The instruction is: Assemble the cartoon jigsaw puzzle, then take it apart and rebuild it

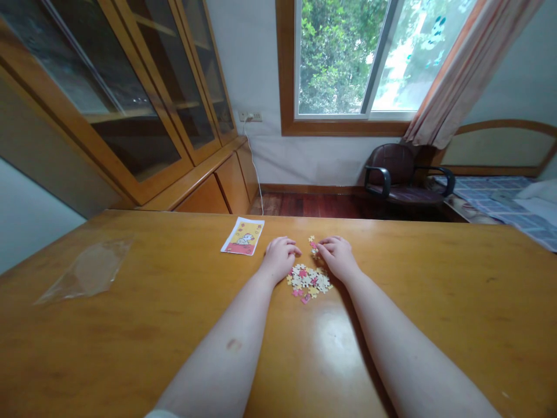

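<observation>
Centrally in frame, the puzzle pile [308,281] lies below and between left grip [280,258] and right grip [339,255], the latter nearer the upper pieces [313,245]; whether either grasps anything, I cannot tell.

I see a table [130,342] of smooth, shiny wood that bounces the light back. The puzzle pieces [310,280] look to me like stiff card. The picture sheet [243,237] looks like smooth paper. The bag [96,270] is thin, clear, shiny plastic. The cupboard [185,174] is glossy wood with glass doors [130,145]. The curtain [474,75] is cloth. The chair [391,162] looks like leather, a bit shiny.
</observation>
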Demonstrator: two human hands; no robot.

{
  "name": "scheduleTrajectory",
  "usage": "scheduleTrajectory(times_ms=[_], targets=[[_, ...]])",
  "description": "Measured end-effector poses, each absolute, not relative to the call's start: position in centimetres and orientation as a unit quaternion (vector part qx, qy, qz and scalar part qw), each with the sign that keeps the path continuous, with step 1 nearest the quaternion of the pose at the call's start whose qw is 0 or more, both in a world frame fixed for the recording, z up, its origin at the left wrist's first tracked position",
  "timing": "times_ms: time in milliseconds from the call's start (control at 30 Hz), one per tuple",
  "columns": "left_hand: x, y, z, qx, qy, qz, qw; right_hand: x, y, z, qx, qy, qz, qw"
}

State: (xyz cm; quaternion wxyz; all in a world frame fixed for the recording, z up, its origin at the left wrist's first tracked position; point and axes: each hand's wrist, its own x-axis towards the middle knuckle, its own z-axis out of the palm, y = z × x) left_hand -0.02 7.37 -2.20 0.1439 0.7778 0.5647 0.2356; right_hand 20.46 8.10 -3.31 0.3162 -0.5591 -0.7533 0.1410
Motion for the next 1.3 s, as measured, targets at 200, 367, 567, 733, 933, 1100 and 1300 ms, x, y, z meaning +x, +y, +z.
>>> scheduleTrajectory(times_ms=[200,367,567,733,933,1100,1300], targets=[[0.0,7.5,-2.3,0.812,0.520,0.214,0.155,20.5,8.1,-3.4,-0.578,-0.737,0.133,0.326],[0.0,7.5,-2.6,0.816,0.517,0.211,0.146,20.1,8.1,-3.8,-0.527,-0.772,0.128,0.332],[0.0,7.4,-2.7,0.818,0.512,0.222,0.137,19.8,8.1,-3.8,-0.463,-0.818,0.139,0.313],[0.0,7.1,-2.5,0.809,0.520,0.250,0.114,19.8,8.1,-3.9,-0.460,-0.820,0.142,0.311],[0.1,6.7,-2.1,0.803,0.532,0.247,0.105,19.7,8.3,-4.5,-0.463,-0.825,0.147,0.288],[0.1,6.7,-1.7,0.805,0.530,0.242,0.112,19.7,8.4,-4.5,-0.475,-0.819,0.155,0.281],[0.0,6.8,-1.8,0.807,0.528,0.244,0.106,19.7,8.1,-4.1,-0.484,-0.813,0.159,0.283]])
